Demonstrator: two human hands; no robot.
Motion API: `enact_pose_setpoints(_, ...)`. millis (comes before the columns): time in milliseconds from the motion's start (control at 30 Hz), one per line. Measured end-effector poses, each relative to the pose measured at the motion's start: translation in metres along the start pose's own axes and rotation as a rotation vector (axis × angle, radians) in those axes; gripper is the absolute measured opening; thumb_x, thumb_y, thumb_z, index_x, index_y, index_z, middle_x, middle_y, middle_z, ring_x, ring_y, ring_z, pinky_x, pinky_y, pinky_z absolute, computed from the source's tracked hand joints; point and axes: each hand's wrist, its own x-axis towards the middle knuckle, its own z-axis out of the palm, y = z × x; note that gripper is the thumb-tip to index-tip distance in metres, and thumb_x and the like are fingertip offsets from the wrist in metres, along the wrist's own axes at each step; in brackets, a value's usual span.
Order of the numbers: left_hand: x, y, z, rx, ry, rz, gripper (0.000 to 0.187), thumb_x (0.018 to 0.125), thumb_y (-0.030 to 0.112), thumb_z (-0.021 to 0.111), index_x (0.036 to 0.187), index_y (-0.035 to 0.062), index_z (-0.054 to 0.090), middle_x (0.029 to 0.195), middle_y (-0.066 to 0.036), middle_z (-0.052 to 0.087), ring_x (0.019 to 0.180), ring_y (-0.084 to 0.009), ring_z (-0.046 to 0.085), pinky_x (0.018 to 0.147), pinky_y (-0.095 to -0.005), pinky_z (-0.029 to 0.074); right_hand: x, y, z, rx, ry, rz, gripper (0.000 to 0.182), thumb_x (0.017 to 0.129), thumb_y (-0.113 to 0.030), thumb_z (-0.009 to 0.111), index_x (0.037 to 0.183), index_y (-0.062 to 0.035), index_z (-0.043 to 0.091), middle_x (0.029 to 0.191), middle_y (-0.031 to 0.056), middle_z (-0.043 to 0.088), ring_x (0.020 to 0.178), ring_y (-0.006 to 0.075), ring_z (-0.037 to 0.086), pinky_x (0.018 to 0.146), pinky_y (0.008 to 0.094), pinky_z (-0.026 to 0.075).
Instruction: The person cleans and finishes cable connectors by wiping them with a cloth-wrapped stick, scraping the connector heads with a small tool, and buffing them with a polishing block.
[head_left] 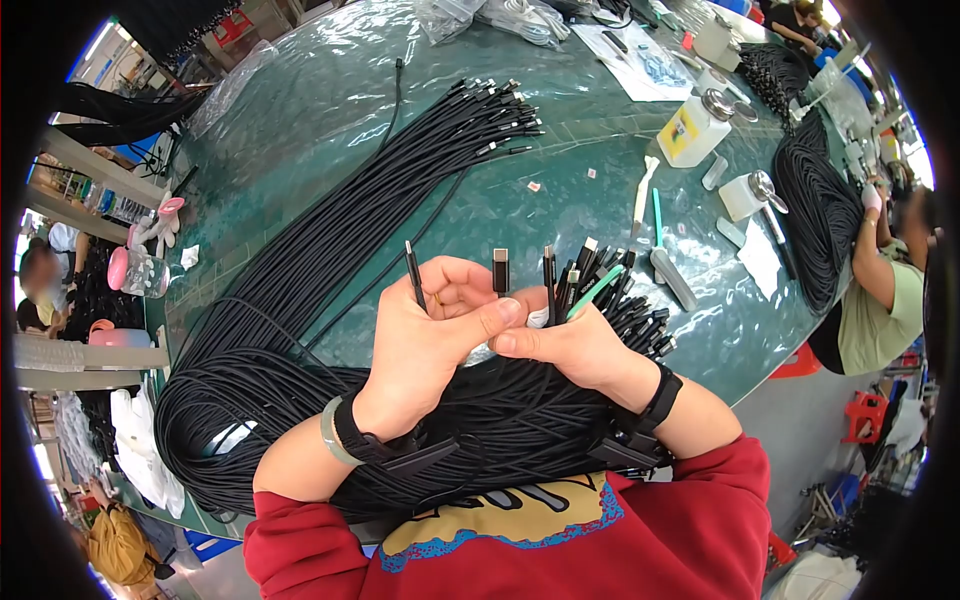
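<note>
My left hand (pixel 430 325) is closed with its thumb pinching a black cable connector (pixel 501 270), whose flat metal end points up. A second black connector (pixel 412 268) sticks up from the same hand. My right hand (pixel 585 345) is closed close beside it, the thumb tips nearly meeting. A thin green stick (pixel 597 291) slants out of my right hand, and a small white piece (pixel 538 318) shows at its fingers. Behind the right hand are several upright connectors (pixel 640 325). A long bundle of black cables (pixel 290 265) lies under and around my forearms.
Bottles with metal caps (pixel 695 132) (pixel 745 195) stand at the right, near a green-handled brush (pixel 658 215) and a white-handled tool (pixel 643 195). Another coiled cable bundle (pixel 810 220) lies by a co-worker (pixel 885 280). A clear jar (pixel 145 272) stands at the left edge.
</note>
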Motion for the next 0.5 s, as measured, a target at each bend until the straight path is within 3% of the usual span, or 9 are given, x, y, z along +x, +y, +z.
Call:
enact_pose_setpoints(100, 0.0009, -0.0021, 0.0006, 0.024, 0.013, 0.015, 0.018, 0.073, 0.001, 0.063, 0.088, 0.0029, 0.052, 0.071, -0.002, 0.059, 0.048, -0.0003, 0.044, 0.037, -0.0131, 0.025, 0.0002, 0.0009, -0.0012, 0.051, -0.030, 0.011, 0.022, 0.072, -0.010, 0.068, 0.089, 0.0011, 0.059, 0.078, 0.0043, 0.060, 0.072, 0.0092, 0.055, 0.064, 0.0210, 0.045)
enact_pose_setpoints(267, 0.0017, -0.0044, -0.0022, 0.063, 0.033, 0.007, 0.018, 0.075, 0.003, 0.061, 0.092, 0.0006, 0.053, 0.073, -0.006, 0.061, 0.047, -0.0006, 0.044, 0.037, -0.0132, 0.026, -0.0032, -0.0049, 0.0013, 0.217, -0.034, 0.087, 0.012, 0.074, -0.011, 0.066, 0.075, -0.0023, 0.059, 0.064, -0.0026, 0.054, 0.062, 0.0036, 0.049, 0.055, 0.0179, 0.039)
enact_pose_setpoints(367, 0.0029, -0.0023, -0.0054, 0.000, -0.046, -0.091, 0.021, 0.078, 0.005, 0.057, 0.098, -0.0017, 0.054, 0.077, -0.009, 0.063, 0.045, -0.0005, 0.042, 0.037, -0.0134, 0.025, -0.0019, -0.0054, 0.0021, 0.102, 0.031, 0.103, 0.023, 0.071, -0.009, 0.068, 0.090, 0.0008, 0.059, 0.078, 0.0042, 0.059, 0.073, 0.0096, 0.055, 0.064, 0.0206, 0.045)
enact_pose_setpoints(500, 0.0010, 0.0003, -0.0032, -0.030, -0.092, -0.082, 0.021, 0.079, 0.008, 0.058, 0.098, -0.0012, 0.056, 0.078, -0.006, 0.064, 0.048, 0.0020, 0.040, 0.037, -0.0138, 0.023, -0.0005, 0.0010, 0.0006, 0.060, 0.053, 0.036, 0.023, 0.071, -0.007, 0.068, 0.090, 0.0005, 0.058, 0.080, 0.0042, 0.059, 0.074, 0.0097, 0.055, 0.065, 0.0208, 0.044)
